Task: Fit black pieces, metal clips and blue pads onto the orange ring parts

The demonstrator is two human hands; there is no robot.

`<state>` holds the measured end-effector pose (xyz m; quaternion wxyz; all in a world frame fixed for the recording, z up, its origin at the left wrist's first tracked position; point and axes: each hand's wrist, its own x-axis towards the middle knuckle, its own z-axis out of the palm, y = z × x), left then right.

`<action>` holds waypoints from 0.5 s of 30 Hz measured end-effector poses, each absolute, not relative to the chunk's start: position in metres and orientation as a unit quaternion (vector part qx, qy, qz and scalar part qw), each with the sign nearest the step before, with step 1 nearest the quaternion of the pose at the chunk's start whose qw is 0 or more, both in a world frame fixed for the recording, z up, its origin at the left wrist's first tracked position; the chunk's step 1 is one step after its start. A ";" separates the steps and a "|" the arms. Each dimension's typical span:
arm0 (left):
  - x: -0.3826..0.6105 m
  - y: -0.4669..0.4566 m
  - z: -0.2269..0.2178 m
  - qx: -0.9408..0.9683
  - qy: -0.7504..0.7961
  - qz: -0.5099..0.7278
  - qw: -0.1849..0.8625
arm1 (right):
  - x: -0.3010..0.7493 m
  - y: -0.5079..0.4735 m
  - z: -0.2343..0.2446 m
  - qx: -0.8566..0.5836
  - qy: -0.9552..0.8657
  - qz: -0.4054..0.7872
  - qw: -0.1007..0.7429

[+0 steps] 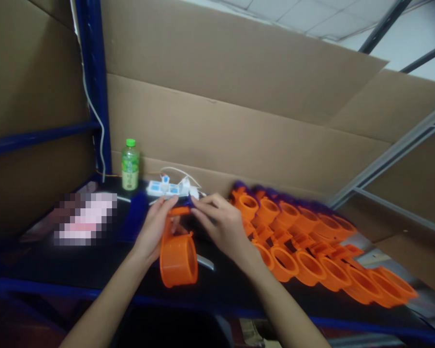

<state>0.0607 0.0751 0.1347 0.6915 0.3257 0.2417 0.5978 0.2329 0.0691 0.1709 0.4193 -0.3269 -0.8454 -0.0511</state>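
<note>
In the middle of the head view, an orange plastic part (179, 261) with a round, cup-like ring hangs below my left hand (157, 222). My left fingers are closed on its upper arm. My right hand (219, 220) pinches a small dark blue piece (189, 200) at the top end of that arm. Whether the two are joined cannot be made out. To the right of my right hand, several similar orange parts (311, 268) lie in two rows on the black tabletop (130, 268), the far row with dark blue pieces behind it.
A bottle with a green cap (130, 166) stands at the back left beside a white power strip (170, 188) with cables. A flat silver strip (205, 262) lies under my hands. Cardboard panels (217, 125) and a blue post (94, 87) enclose the table. One item at left is pixelated.
</note>
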 end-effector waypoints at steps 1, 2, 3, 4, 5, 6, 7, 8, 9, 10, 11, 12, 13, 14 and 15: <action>0.061 0.075 0.134 0.321 0.241 0.599 0.693 | 0.231 0.067 0.169 -0.324 -0.844 -0.068 0.421; 0.061 0.076 0.134 0.318 0.241 0.595 0.697 | 0.230 0.065 0.166 -0.324 -0.842 -0.085 0.422; 0.061 0.076 0.134 0.316 0.241 0.589 0.704 | 0.228 0.064 0.164 -0.326 -0.840 -0.101 0.423; 0.061 0.076 0.134 0.316 0.240 0.581 0.711 | 0.227 0.063 0.162 -0.330 -0.836 -0.114 0.423; 0.060 0.077 0.133 0.318 0.238 0.574 0.716 | 0.226 0.062 0.160 -0.333 -0.832 -0.125 0.425; 0.060 0.077 0.133 0.320 0.236 0.569 0.720 | 0.226 0.062 0.159 -0.335 -0.830 -0.132 0.426; 0.059 0.077 0.134 0.324 0.234 0.565 0.722 | 0.226 0.061 0.157 -0.334 -0.830 -0.135 0.426; 0.059 0.077 0.134 0.328 0.233 0.561 0.723 | 0.227 0.061 0.156 -0.332 -0.831 -0.138 0.424; 0.058 0.076 0.134 0.334 0.233 0.556 0.725 | 0.228 0.061 0.155 -0.329 -0.834 -0.142 0.420; 0.058 0.075 0.135 0.340 0.232 0.549 0.727 | 0.229 0.061 0.153 -0.328 -0.835 -0.148 0.416; 0.058 0.074 0.135 0.346 0.232 0.543 0.729 | 0.230 0.060 0.152 -0.327 -0.836 -0.154 0.412; 0.059 0.073 0.136 0.350 0.232 0.539 0.730 | 0.231 0.059 0.151 -0.326 -0.837 -0.161 0.409; 0.059 0.072 0.136 0.352 0.232 0.537 0.731 | 0.232 0.057 0.150 -0.326 -0.837 -0.166 0.407; 0.059 0.071 0.136 0.353 0.234 0.535 0.731 | 0.232 0.056 0.149 -0.326 -0.837 -0.172 0.405; 0.060 0.071 0.137 0.353 0.237 0.532 0.732 | 0.232 0.054 0.149 -0.326 -0.837 -0.177 0.401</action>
